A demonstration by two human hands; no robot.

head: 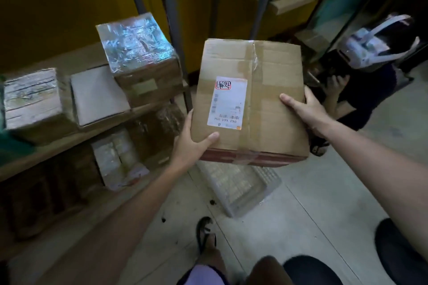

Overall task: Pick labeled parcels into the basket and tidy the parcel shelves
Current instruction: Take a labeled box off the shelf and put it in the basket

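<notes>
so you've got the brown cardboard box with tape across its top held up in the air with both hands, about dead centre of your view. Its white shipping label faces up, printed upside down from where you stand. Your left hand grips the corner at the box's 7 o'clock, thumb lying on top and the fingers tucked out of sight below. Your right hand clamps the edge at 3 o'clock, thumb on the top face and fingers wrapped round the side.

At the box's 6 o'clock, the pale see-through plastic mesh basket sits on the light concrete floor, partly hidden by the box, which hangs well above it and doesn't touch.

Over at your 9 o'clock the wooden shelf carries more parcels, including a cardboard box with a shiny foil-wrapped top at about 10 o'clock. At 2 o'clock a second person in dark clothes crouches by another rack, wearing a white headset
</notes>
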